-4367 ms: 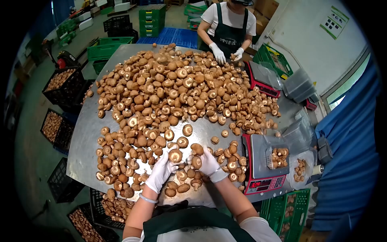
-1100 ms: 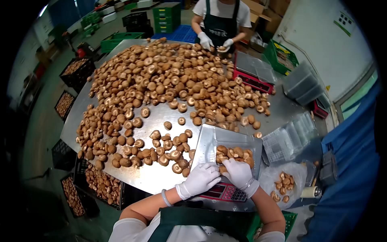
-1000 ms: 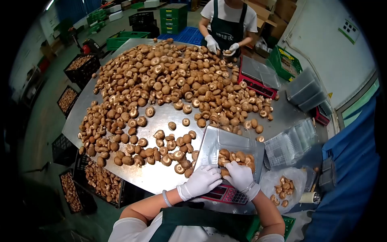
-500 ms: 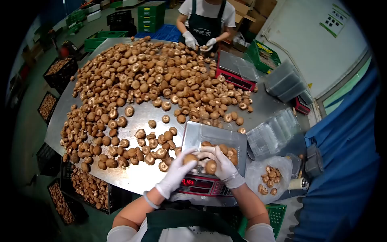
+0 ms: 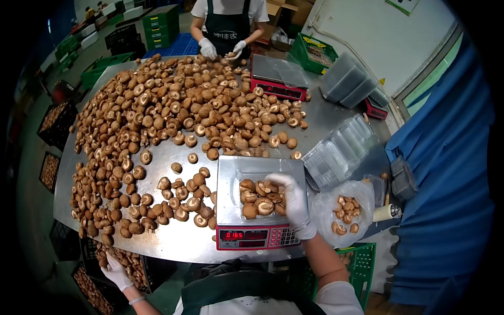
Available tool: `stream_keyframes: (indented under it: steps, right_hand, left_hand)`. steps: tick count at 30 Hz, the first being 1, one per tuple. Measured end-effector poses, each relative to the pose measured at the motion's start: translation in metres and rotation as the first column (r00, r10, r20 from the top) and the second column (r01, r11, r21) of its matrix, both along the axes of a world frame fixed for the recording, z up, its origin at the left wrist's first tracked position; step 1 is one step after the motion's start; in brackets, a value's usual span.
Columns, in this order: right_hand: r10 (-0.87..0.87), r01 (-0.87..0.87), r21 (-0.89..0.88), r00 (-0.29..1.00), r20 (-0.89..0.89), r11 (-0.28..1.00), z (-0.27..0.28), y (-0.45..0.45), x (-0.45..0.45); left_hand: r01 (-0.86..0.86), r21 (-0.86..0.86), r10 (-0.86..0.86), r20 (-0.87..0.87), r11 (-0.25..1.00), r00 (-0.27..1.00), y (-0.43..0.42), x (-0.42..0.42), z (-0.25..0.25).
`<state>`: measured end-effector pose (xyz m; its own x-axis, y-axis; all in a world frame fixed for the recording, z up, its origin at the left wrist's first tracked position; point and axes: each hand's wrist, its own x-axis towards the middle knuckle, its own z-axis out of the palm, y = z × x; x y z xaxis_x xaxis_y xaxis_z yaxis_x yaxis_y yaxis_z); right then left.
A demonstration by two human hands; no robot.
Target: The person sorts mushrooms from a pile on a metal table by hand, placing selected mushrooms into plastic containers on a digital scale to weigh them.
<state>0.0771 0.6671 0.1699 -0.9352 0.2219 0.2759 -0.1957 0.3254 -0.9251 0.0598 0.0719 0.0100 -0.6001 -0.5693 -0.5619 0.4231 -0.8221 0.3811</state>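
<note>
A clear plastic tray [image 5: 236,176] of brown mushrooms [image 5: 262,198] sits on the metal plate of a red scale [image 5: 257,237], whose display reads 0.165. My gloved right hand [image 5: 295,202] is over the tray's right side, fingers apart and bent leftward above the mushrooms. Whether its fingertips touch any mushroom is unclear. Past the table's front left edge, my gloved left hand [image 5: 116,273] reaches beside a dark crate of mushrooms [image 5: 134,265]. Its thumb and fingers look spread, though the fingertips are partly lost against the mushrooms.
A large mushroom heap [image 5: 157,110] covers the metal table's [image 5: 173,239] far and left parts. Right of the scale lie a plastic bag with mushrooms [image 5: 344,212] and clear trays [image 5: 344,149]. A co-worker [image 5: 228,31] in gloves stands across, near a second scale [image 5: 278,79].
My left hand has left the tray, where it held a mushroom, and moved down left to the crate. My right hand has opened from a mushroom. The camera view has shifted.
</note>
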Motion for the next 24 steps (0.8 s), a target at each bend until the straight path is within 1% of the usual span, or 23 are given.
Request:
stream_keyframes:
  steps: [1, 2, 3, 4, 5, 6, 7, 8, 9, 10, 11, 12, 13, 14, 16, 17, 18, 20, 21, 22, 23, 24]
  right_hand:
    - [-0.091, 0.095, 0.099, 0.995, -0.045, 0.991, 0.004, 0.013, -0.002]
    - [-0.172, 0.188, 0.195, 0.98, -0.096, 0.963, 0.006, 0.027, -0.006]
    - [-0.266, 0.282, 0.271, 0.959, -0.095, 0.92, 0.002, 0.042, -0.013]
    - [-0.357, 0.37, 0.344, 0.928, -0.103, 0.863, -0.007, 0.058, -0.021]
    - [-0.446, 0.433, 0.446, 0.891, -0.081, 0.783, -0.027, 0.076, -0.03]
    - [-0.53, 0.478, 0.543, 0.845, -0.071, 0.69, -0.049, 0.093, -0.039]
    - [-0.529, 0.477, 0.541, 0.846, -0.069, 0.692, -0.067, 0.108, -0.046]
    - [-0.492, 0.406, 0.391, 0.857, 0.15, 0.826, -0.083, 0.121, -0.053]
    - [-0.401, 0.348, 0.206, 0.845, 0.354, 0.915, -0.082, 0.121, -0.057]
    - [-0.399, 0.347, 0.203, 0.845, 0.355, 0.916, -0.081, 0.121, -0.056]
    - [-0.272, 0.318, -0.065, 0.885, 0.379, 0.946, -0.059, 0.11, -0.052]
    - [-0.147, 0.275, -0.327, 0.918, 0.368, 0.904, -0.04, 0.101, -0.046]
    - [-0.133, 0.228, -0.329, 0.948, 0.288, 0.916, -0.032, 0.097, -0.04]
    - [-0.147, 0.24, -0.324, 0.947, 0.285, 0.915, -0.022, 0.091, -0.03]
    - [-0.138, 0.202, -0.37, 0.972, 0.192, 0.907, -0.008, 0.08, -0.013]
    - [-0.184, 0.235, -0.284, 0.964, 0.195, 0.93, -0.013, 0.08, -0.01]
    - [-0.209, 0.271, -0.272, 0.949, 0.237, 0.923, -0.018, 0.079, -0.012]
    - [-0.258, 0.341, -0.194, 0.899, 0.354, 0.92, -0.041, 0.081, -0.024]
    - [-0.14, 0.3, -0.345, 0.897, 0.418, 0.89, -0.05, 0.085, -0.028]
    - [-0.009, 0.26, -0.492, 0.89, 0.456, 0.831, -0.058, 0.088, -0.032]
    - [0.002, 0.256, -0.562, 0.909, 0.417, 0.786, -0.06, 0.089, -0.034]
    - [-0.004, 0.258, -0.567, 0.912, 0.41, 0.782, -0.045, 0.084, -0.03]
  left_hand:
    - [-0.004, -0.091, 0.013, 0.097, 0.996, 0.995, 0.01, -0.001, 0.008]
    - [0.003, -0.091, 0.007, 0.101, 0.996, 0.995, 0.024, -0.002, 0.011]
    - [0.265, -0.47, -0.215, 0.158, 0.842, 0.964, 0.043, -0.002, 0.013]
    - [0.459, -0.742, -0.382, 0.291, 0.489, 0.877, 0.072, -0.004, 0.023]
    - [0.552, -0.712, -0.363, 0.422, 0.435, 0.83, 0.15, -0.01, 0.087]
    - [0.632, -0.65, -0.567, 0.355, 0.423, 0.744, 0.16, -0.021, 0.077]
    - [0.709, -0.616, -0.602, 0.435, 0.343, 0.67, 0.198, -0.025, 0.092]
    - [0.78, -0.574, -0.675, 0.474, 0.251, 0.566, 0.232, -0.027, 0.104]
    - [0.827, -0.552, -0.744, 0.508, 0.105, 0.434, 0.266, -0.028, 0.116]
    - [0.827, -0.559, -0.827, 0.489, -0.053, 0.277, 0.292, -0.028, 0.122]
    - [0.822, -0.537, -0.895, 0.438, -0.187, 0.083, 0.31, -0.027, 0.119]
    - [0.802, -0.538, -0.927, 0.372, -0.259, -0.05, 0.325, -0.025, 0.104]
    - [0.785, -0.54, -0.935, 0.325, -0.304, -0.139, 0.34, -0.022, 0.101]
    - [0.811, -0.489, -0.941, 0.263, -0.32, -0.212, 0.352, -0.021, 0.098]
    - [0.817, -0.457, -0.934, 0.232, -0.35, -0.271, 0.366, -0.02, 0.092]
    - [0.831, -0.452, -0.944, 0.209, -0.325, -0.255, 0.37, -0.02, 0.087]
    - [0.842, -0.441, -0.946, 0.224, -0.312, -0.233, 0.375, -0.02, 0.086]
    - [0.861, -0.396, -0.939, 0.259, -0.318, -0.228, 0.382, -0.022, 0.088]
    - [0.864, -0.389, -0.937, 0.265, -0.321, -0.228, 0.384, -0.023, 0.088]
    - [0.856, -0.393, -0.932, 0.27, -0.336, -0.241, 0.384, -0.023, 0.089]
    - [0.856, -0.4, -0.938, 0.248, -0.327, -0.242, 0.382, -0.024, 0.089]
    - [0.858, -0.406, -0.945, 0.225, -0.314, -0.238, 0.382, -0.025, 0.093]
